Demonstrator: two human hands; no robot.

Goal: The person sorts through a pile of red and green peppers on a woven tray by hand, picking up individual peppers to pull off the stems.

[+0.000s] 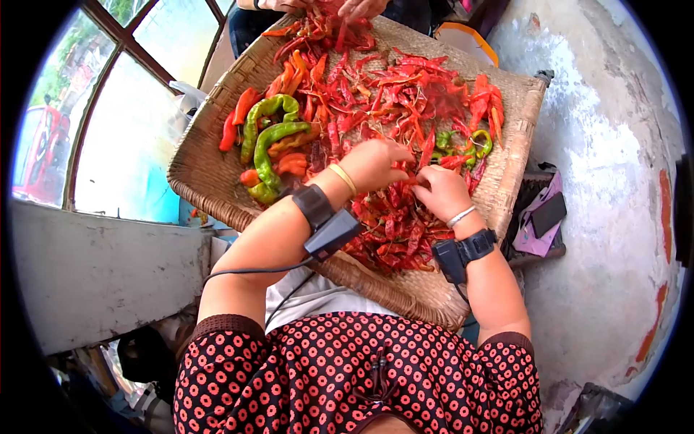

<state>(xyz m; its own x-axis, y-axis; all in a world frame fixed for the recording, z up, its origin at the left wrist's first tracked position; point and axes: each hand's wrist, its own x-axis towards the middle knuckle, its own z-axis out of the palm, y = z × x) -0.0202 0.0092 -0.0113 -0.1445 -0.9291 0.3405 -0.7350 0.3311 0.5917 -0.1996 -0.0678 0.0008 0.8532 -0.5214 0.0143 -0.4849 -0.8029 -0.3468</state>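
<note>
A large woven tray (340,278) lies across my lap, covered with red chilies (405,94). My left hand (376,165) is over the middle of the pile, its fingers curled down at red chilies. Close to its right, my right hand (442,189) has its fingers pinched together beside a red chili; what exactly each hand grips is too small to tell. Long green peppers (269,148) and orange-red peppers (293,163) lie to the left. Smaller green chilies (477,147) are at the right side, just past my right hand.
At the tray's far edge, another person's hands (354,9) are over red chilies. A barred window (130,101) is on the left and a worn wall (593,188) on the right. A dark phone-like object (549,214) lies on pink material beside the tray.
</note>
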